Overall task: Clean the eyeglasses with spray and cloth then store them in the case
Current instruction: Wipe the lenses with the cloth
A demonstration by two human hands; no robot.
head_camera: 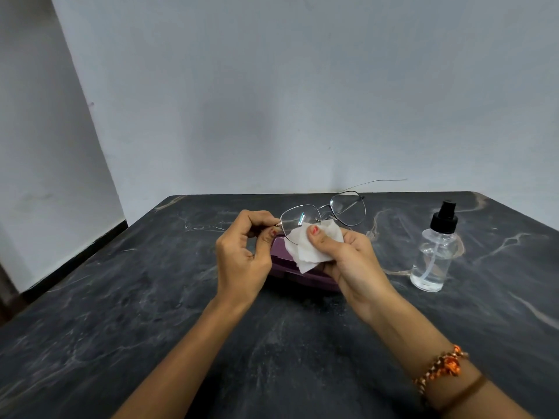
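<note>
the left hand (242, 252) pinched the eyeglasses (322, 214) at their hinge above the purple case (284, 267) — the right hand (351, 261) pressed a white cloth (302, 247) on one lens; the spray bottle (434, 252) stood on the counter (121, 313) at 3 o'clock.

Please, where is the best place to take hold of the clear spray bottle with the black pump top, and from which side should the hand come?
Probably grip the clear plastic spray bottle around its round body, below the black pump top. It stands upright on the dark marble table, nearest the right hand, so come from its left.
</note>
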